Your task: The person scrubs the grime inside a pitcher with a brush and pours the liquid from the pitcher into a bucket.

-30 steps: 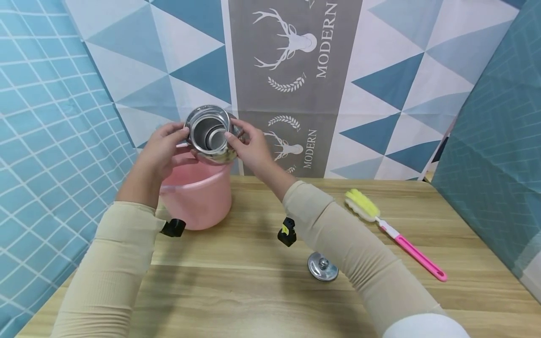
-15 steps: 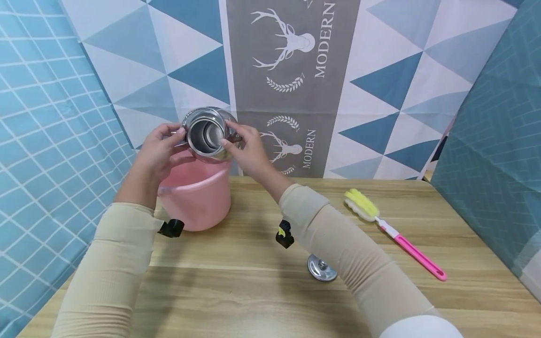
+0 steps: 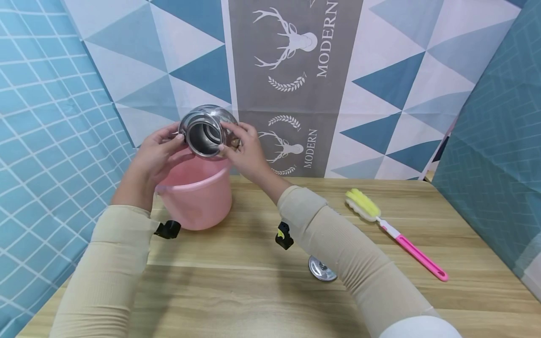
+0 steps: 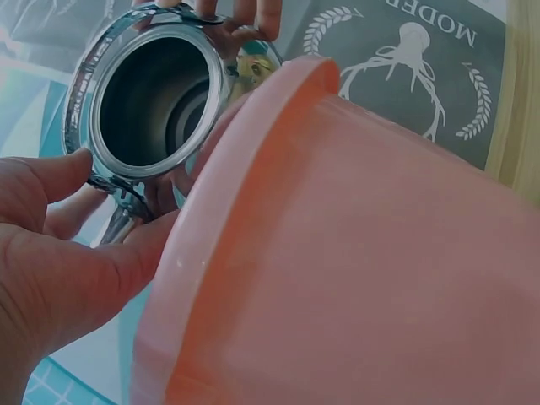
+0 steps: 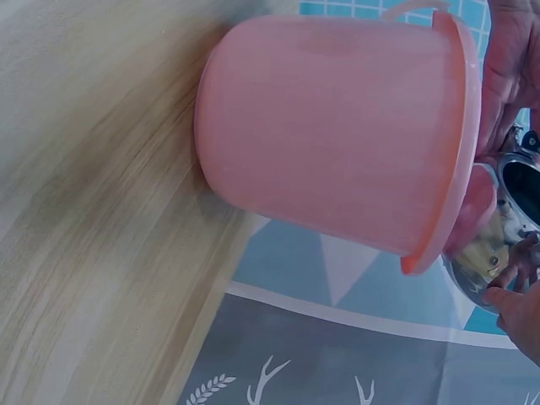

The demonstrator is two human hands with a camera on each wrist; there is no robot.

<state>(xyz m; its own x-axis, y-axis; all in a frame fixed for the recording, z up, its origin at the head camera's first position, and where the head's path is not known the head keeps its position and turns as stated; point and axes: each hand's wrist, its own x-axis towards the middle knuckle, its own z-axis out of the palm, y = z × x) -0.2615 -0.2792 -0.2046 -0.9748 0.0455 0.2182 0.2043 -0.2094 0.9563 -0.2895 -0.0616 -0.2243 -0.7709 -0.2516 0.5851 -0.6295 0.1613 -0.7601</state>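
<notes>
Over the pink bucket (image 3: 196, 199), both hands hold a shiny steel kettle (image 3: 217, 115), its round mouth tilted forward toward the camera and down. My left hand (image 3: 157, 152) grips its left side, the thumb at the rim. On the opposite side my right hand (image 3: 245, 152) holds it by the rim with thumb and fingers. In the left wrist view the kettle (image 4: 84, 84) shows a dark hollow inside and a hinged metal fitting near my left thumb (image 4: 63, 173). A small round steel lid (image 3: 322, 270) with a knob lies on the table, partly hidden by the right sleeve.
A brush (image 3: 382, 220) with a yellow and white sponge head and pink handle lies on the right of the wooden table (image 3: 236, 300). Patterned cloth (image 3: 291, 94) hangs behind. Blue tiled sheeting (image 3: 50, 131) borders the left.
The kettle has tipped further, its mouth turning down toward the bucket and the camera. Both hands shift slightly with it; bucket, brush and lid stay put.
</notes>
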